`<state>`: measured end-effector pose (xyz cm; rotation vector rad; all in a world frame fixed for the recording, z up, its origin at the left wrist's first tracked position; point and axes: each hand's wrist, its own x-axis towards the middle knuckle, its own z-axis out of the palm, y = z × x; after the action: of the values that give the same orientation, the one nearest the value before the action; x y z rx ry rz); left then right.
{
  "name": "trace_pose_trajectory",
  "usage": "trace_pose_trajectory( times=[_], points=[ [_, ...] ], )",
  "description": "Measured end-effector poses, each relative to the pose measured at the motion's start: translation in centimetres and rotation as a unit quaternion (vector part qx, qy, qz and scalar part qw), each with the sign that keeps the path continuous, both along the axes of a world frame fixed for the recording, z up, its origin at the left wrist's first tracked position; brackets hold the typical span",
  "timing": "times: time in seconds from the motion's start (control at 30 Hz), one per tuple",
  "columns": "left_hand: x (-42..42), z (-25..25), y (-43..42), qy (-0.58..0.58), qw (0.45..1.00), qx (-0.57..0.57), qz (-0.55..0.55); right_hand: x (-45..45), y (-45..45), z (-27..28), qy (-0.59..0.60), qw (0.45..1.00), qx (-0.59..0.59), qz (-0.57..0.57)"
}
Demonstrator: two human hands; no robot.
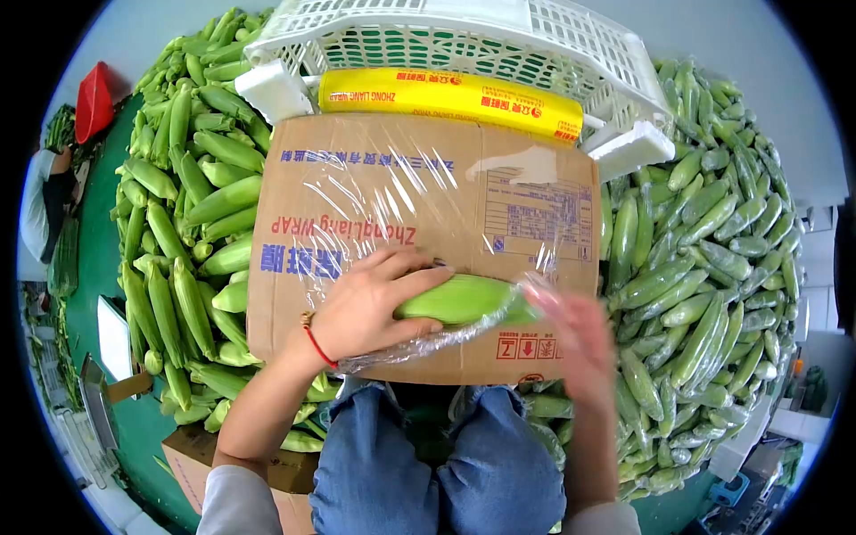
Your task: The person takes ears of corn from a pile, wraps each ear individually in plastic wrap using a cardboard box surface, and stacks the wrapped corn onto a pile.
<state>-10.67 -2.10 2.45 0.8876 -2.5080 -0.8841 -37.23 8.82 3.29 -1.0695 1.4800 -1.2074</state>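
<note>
A green ear of corn (459, 300) in its husk lies crosswise near the front edge of a cardboard box. My left hand (379, 299), with a red cord at the wrist, is closed over the corn's left end. Clear cling film (392, 192) stretches over the box top from a yellow roll (450, 100) and runs bunched along the corn's near side. At the corn's right end, my right hand (580, 343) is blurred by motion, its fingertips pinching the film there.
The cardboard box (294, 214) rests above my knees. Unwrapped corn (169, 232) is heaped at left, film-wrapped corn (704, 267) at right. Behind the roll stands a white plastic crate (464, 40). A red container (94, 100) and another person (45, 201) are at far left.
</note>
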Motion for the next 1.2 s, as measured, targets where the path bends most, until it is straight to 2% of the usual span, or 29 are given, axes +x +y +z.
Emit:
trace_pose_trajectory(
  times=[0.03, 0.07, 0.13, 0.17, 0.2, 0.23, 0.27, 0.33, 0.37, 0.43, 0.5, 0.6, 0.7, 0.77, 0.83, 0.87, 0.97, 1.0, 1.03, 1.1, 1.17, 1.2],
  points=[
    [0.3, -0.5, 0.5, 0.040, 0.998, 0.002, 0.053, 1.8, -2.5, -1.4, 0.171, 0.979, -0.081, 0.070],
    [0.9, -0.9, 1.7, 0.078, 0.991, 0.002, 0.106, 3.2, -4.3, -2.3, 0.333, 0.919, -0.161, 0.135],
    [3.1, -2.6, 5.1, 0.128, 0.964, -0.017, 0.231, 4.2, -5.6, -3.1, 0.459, 0.858, -0.194, 0.121],
    [3.7, -2.3, 7.6, 0.071, 0.957, 0.001, 0.280, 4.5, -6.2, -3.7, 0.518, 0.824, -0.205, 0.109],
    [4.7, -2.8, 9.5, -0.050, 0.956, -0.056, 0.283, 4.3, -6.6, -4.4, 0.529, 0.814, -0.218, 0.103],
    [6.0, -3.2, 10.0, -0.083, 0.960, -0.064, 0.261, 4.4, -6.7, -4.6, 0.527, 0.816, -0.217, 0.099],
    [7.0, -2.1, 9.7, -0.014, 0.928, 0.084, 0.363, 4.5, -7.0, -4.6, 0.527, 0.816, -0.220, 0.093],
    [7.6, 0.8, 6.0, 0.096, 0.898, 0.108, 0.415, 4.7, -7.7, -4.6, 0.525, 0.811, -0.247, 0.078],
    [7.3, 1.9, 2.7, 0.131, 0.920, -0.015, 0.369, 4.9, -7.8, -4.7, 0.514, 0.815, -0.253, 0.084],
    [4.3, 3.1, -2.1, 0.074, 0.950, -0.118, 0.280, 5.0, -8.3, -4.9, 0.497, 0.822, -0.267, 0.081],
    [1.3, -0.1, -5.8, -0.057, 0.987, -0.074, 0.128, 4.9, -8.8, -4.9, 0.486, 0.828, -0.269, 0.083],
    [-1.2, 0.5, -3.2, -0.229, 0.950, -0.161, 0.137, 4.5, -9.1, -4.2, 0.489, 0.840, -0.216, 0.096],
    [-0.3, 2.6, 4.9, -0.205, 0.971, -0.059, 0.111, 5.3, -7.0, -1.2, 0.521, 0.816, -0.046, 0.244],
    [0.7, 2.7, 7.9, -0.173, 0.978, -0.064, 0.092, 5.6, -5.9, -0.5, 0.491, 0.826, -0.024, 0.275],
    [0.8, 2.2, 7.8, -0.198, 0.973, -0.064, 0.096, 5.7, -5.0, 0.3, 0.464, 0.840, -0.010, 0.280],
    [0.7, 2.0, 6.8, -0.209, 0.970, -0.072, 0.101, 5.8, -4.9, 0.5, 0.456, 0.855, -0.041, 0.244],
    [-0.4, -0.5, 0.3, -0.169, 0.950, -0.146, 0.218, 6.2, -6.9, 0.6, 0.523, 0.764, -0.327, 0.187],
    [-0.9, -1.5, -2.4, -0.113, 0.945, -0.144, 0.272, 6.5, -7.4, -0.5, 0.532, 0.753, -0.327, 0.210],
    [-1.3, -1.8, -4.9, -0.064, 0.926, -0.231, 0.292, 6.4, -8.3, -1.5, 0.551, 0.744, -0.313, 0.212],
    [-2.3, 0.6, -5.7, -0.166, 0.950, -0.032, 0.263, 6.0, -10.2, -2.1, 0.589, 0.726, -0.280, 0.218],
    [-1.2, -0.1, -1.6, -0.134, 0.958, -0.171, 0.187, 5.8, -9.3, -1.8, 0.584, 0.722, -0.256, 0.267],
    [-0.4, 0.3, 1.1, -0.108, 0.968, -0.136, 0.178, 5.7, -8.2, -1.5, 0.577, 0.722, -0.238, 0.299]
  ],
)
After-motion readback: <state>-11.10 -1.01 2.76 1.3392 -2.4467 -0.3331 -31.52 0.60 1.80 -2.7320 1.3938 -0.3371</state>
